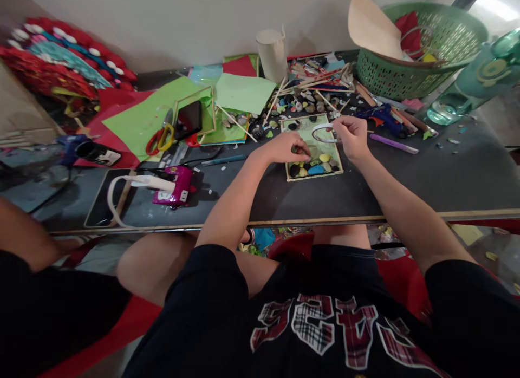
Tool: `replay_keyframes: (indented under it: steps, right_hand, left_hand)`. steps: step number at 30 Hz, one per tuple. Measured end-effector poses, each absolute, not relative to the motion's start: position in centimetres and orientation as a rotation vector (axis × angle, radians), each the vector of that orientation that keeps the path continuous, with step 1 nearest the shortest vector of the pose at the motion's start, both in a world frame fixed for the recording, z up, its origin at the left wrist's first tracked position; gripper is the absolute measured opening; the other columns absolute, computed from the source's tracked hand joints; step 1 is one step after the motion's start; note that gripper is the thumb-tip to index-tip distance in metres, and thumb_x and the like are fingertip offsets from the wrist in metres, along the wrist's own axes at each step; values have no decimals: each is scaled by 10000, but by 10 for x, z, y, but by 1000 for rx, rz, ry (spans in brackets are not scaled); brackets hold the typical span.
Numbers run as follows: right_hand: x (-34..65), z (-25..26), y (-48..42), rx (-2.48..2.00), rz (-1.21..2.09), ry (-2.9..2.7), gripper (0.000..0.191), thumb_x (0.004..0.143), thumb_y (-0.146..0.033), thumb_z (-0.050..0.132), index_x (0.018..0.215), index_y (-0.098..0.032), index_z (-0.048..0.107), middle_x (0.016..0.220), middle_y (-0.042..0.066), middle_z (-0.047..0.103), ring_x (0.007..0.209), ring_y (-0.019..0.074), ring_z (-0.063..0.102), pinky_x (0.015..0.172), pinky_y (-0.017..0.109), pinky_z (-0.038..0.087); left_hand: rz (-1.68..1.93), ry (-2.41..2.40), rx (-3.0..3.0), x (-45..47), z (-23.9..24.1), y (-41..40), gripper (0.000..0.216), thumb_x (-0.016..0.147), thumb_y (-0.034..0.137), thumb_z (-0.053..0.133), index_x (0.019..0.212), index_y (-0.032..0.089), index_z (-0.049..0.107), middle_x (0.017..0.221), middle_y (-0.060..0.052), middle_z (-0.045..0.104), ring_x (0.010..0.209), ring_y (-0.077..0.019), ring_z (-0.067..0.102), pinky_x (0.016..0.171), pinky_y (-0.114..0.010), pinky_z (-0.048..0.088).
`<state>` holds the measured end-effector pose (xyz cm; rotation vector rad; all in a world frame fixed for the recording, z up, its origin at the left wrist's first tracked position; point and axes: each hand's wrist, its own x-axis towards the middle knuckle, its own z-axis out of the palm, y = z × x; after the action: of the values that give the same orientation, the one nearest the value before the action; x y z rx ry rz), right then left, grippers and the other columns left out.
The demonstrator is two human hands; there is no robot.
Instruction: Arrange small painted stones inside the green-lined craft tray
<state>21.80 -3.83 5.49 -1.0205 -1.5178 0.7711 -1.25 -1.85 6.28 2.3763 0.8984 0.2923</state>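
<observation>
Between my hands lies a small picture frame (287, 172) with thin wooden edges and a pale green backing. Painted stones, among them a blue stone (316, 170) and a yellow stone (325, 157), line its near side. My left hand (289, 148) is over the frame's left part, fingers curved and thumb apart; no held thing shows. At the frame's right side, my right hand (351, 137) pinches a white ring (313, 133) that looks like a narrow tape roll, held tilted above the backing.
Behind the frame are loose pebbles (309, 102) and sticks. A blue glue gun (382, 117), purple marker (394, 144), green basket (410, 77) and bottle (450, 99) stand right. Leftward lie scissors (161, 138), a magenta power adapter (179, 186) and phone (106, 196). Another person's arm (24, 234) is far left.
</observation>
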Motion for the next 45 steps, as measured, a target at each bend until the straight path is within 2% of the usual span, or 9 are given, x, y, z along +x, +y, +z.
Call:
replay_keyframes:
  steps: [7,11,13,15,24,28,31,35,45]
  right_hand:
    - [218,56,-40,-1028,791,-1504,421,766,-575,644,572,-219,530,523,-24,406,537,94,336,558,294,259]
    - [218,57,-40,-1011,788,-1494,398,779,-544,657,576,-213,568,522,-26,404,531,91,327,554,297,260]
    - [218,56,-40,-1005,786,-1493,392,786,-537,658,578,-212,584,523,-25,403,534,93,331,552,294,270]
    - [219,55,-39,-1002,784,-1496,366,794,-518,652,602,-209,620,523,-26,410,535,93,333,546,288,268]
    - [219,51,-37,-951,766,-1522,399,845,-518,661,617,-192,623,527,-41,427,508,71,323,529,271,262]
    - [219,51,-36,-914,772,-1503,406,820,-503,672,576,-191,584,514,-43,422,506,68,340,539,270,282]
    - [219,51,-36,-925,772,-1494,391,800,-496,670,570,-192,586,513,-39,419,519,74,350,545,268,281]
    - [218,53,-37,-950,769,-1499,398,799,-516,663,577,-193,591,519,-35,423,531,79,360,552,270,295]
    - [218,55,-38,-969,779,-1518,421,799,-544,659,580,-195,572,513,-39,404,520,72,336,546,272,275]
  left_hand:
    - [436,1066,2362,-15,57,-16,381,801,464,818,580,198,656,630,-40,597,791,-222,638,854,-386,505]
    - [510,1072,2205,-19,57,-14,360,937,528,665,878,195,790,961,-98,757,934,-231,693,945,-391,520]
    - [424,965,2173,-22,58,-12,375,953,527,648,1121,225,793,1201,-101,754,1101,-247,691,1007,-371,516]
    - [293,870,2193,-25,57,-9,376,920,522,700,1168,255,793,1323,-81,722,1223,-258,660,1069,-359,498]
    - [342,904,2183,-26,50,-5,374,725,475,876,945,182,800,1047,-87,763,1000,-223,705,918,-322,534]
    - [345,948,2220,-25,52,-7,337,906,485,686,962,173,800,1035,-88,769,986,-209,700,916,-321,523]
    - [376,951,2176,-25,55,-9,377,997,437,551,1178,195,776,1184,-96,768,1049,-213,709,953,-338,529]
    - [296,831,2184,-26,56,-9,321,956,425,634,1173,248,792,1324,-77,728,1167,-239,697,1063,-376,510]
    - [209,723,2305,-29,51,0,304,977,434,589,1108,260,801,1178,-57,769,1133,-220,688,1049,-363,494]
